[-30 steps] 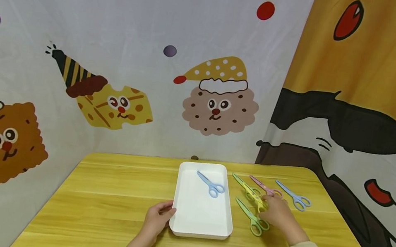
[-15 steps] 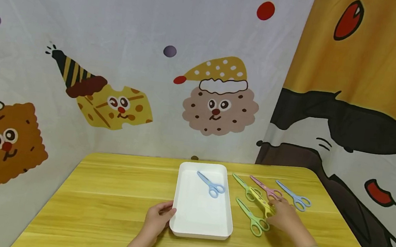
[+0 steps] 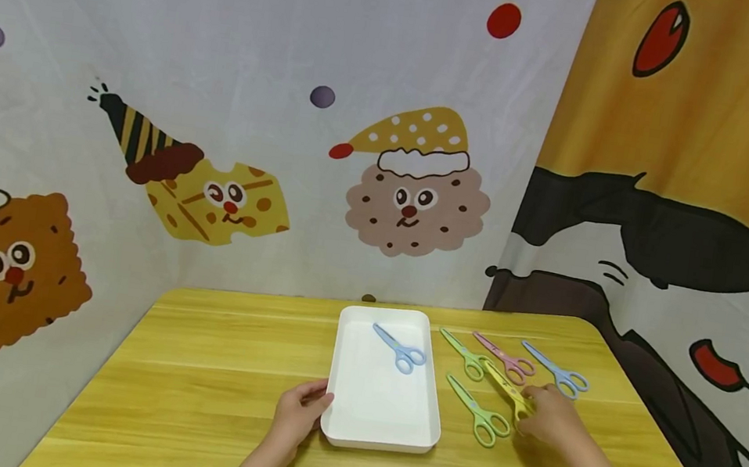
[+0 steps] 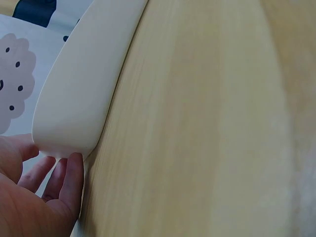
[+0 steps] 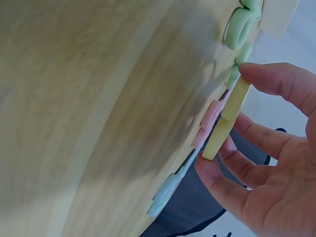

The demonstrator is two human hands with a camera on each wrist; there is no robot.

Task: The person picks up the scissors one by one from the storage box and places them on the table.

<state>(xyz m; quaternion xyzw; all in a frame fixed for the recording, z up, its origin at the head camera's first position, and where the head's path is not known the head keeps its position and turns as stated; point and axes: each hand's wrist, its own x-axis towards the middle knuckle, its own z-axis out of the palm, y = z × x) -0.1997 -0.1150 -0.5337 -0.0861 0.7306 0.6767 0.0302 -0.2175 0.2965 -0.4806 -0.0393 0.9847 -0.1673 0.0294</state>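
Note:
My right hand (image 3: 556, 419) pinches a pair of yellow scissors (image 3: 504, 385) by the handles, blades pointing away to the upper left. In the right wrist view, the thumb and fingertips hold the yellow handles (image 5: 232, 111) edge-on above the table. On the left, my left hand (image 3: 297, 413) grips the near left corner of a white tray (image 3: 379, 415), thumb at the rim. The left wrist view shows its fingers (image 4: 74, 180) against the tray's outer wall (image 4: 79, 89). One pair of blue scissors (image 3: 399, 349) lies inside the tray, toward the far end.
Right of the tray lie pink scissors (image 3: 505, 359), blue scissors (image 3: 554, 370), and two green pairs, the far green scissors (image 3: 466, 352) and the near green scissors (image 3: 476, 409). A printed curtain (image 3: 263, 53) hangs behind the wooden table (image 3: 223, 356).
My right hand has drawn the yellow scissors to the right and slightly nearer, off the far green pair they overlapped. The left hand and tray have stayed put.

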